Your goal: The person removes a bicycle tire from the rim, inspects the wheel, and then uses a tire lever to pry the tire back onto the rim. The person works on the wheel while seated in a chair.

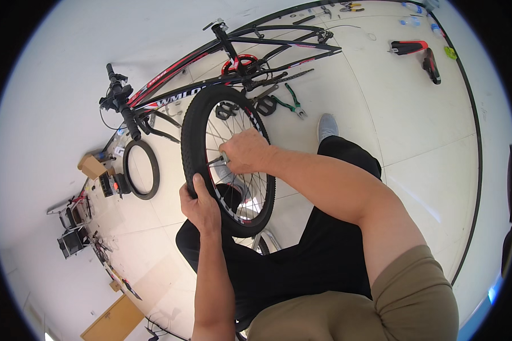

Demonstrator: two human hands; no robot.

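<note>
A bicycle wheel [194,122] with a black knobbly tyre stands tilted in front of my knees. My left hand [202,209] grips its tyre at the lower left, thumb on the sidewall. At the middle of the wheel my right hand [246,152] is closed, its fingers pinching the axle end at the hub; a short dark rod and a small grey part show beside the fingertips. Just beyond lies a black and red bicycle frame [182,62] on its side, without wheels. My right forearm crosses over my leg.
Green-handled pliers [292,102] and a pedal [265,105] lie by the frame. A loose tyre [129,170] leans at the left near a cardboard box [91,166]. Red and black fenders [418,51], a hammer [324,11] and bottles [409,21] lie at the far right.
</note>
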